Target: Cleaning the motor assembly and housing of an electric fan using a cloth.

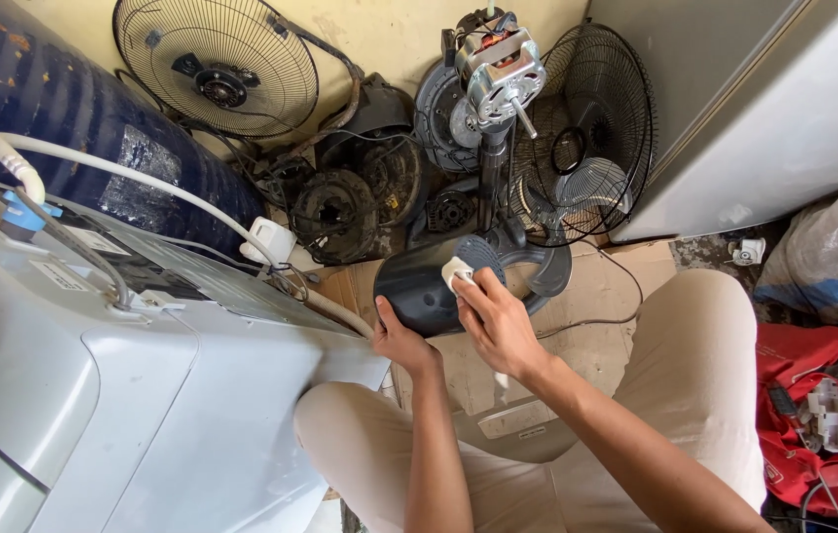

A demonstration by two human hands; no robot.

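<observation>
My left hand grips the near lower edge of a black plastic fan motor cover, holding it up above my knees. My right hand presses a small white cloth against the cover's upper right side, beside its vented back. Both forearms reach out from the bottom of the view over my beige trousers.
A white washing machine with a white hose fills the left. Fan grilles, a bare fan motor on a stand and black fan parts lean on the wall ahead. A grey cabinet, a plastic bag and a red cloth with parts lie right.
</observation>
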